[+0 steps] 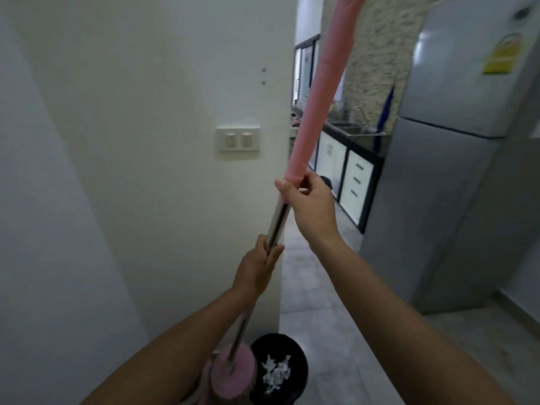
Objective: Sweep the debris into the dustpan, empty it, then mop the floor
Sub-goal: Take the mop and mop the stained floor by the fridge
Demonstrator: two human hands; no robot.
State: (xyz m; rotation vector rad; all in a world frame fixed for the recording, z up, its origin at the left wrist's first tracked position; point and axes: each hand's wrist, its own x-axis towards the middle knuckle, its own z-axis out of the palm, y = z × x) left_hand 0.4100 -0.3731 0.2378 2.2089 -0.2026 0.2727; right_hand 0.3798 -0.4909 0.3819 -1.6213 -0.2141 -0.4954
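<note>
From the head camera, a person holds a broom (pixel 277 220) steeply upright in front of a white wall (pixel 131 141), its top leaning to the right and running out of the top of the picture. The right hand (pixel 309 209) is the upper one, fingers and thumb wrapped round the lower end of the pink sleeve (pixel 320 92) that covers the upper handle. The left hand (pixel 258 270) is lower, clenched round the bare metal shaft (pixel 276 226), which shows between the two hands. Below the left forearm the shaft runs down into the pink broom head (pixel 230 378), which sits low near the bottom edge of the picture. Just to the right of the head, seemingly touching it, stands a round black bin (pixel 299 361) with white debris (pixel 276 372) lying inside. The bin stands on a pale tiled floor (pixel 321 302) at the corner of the wall. A two-button light switch (pixel 238 140) is mounted on the wall, left of the handle. Beyond the corner, a kitchen counter with a sink (pixel 350 130) runs along a rough stone wall (pixel 377 54), with white cabinet drawers (pixel 356 182) under it. A grey refrigerator (pixel 455 127) stands at the right, carrying a yellow label (pixel 502 54) on its upper door.
</note>
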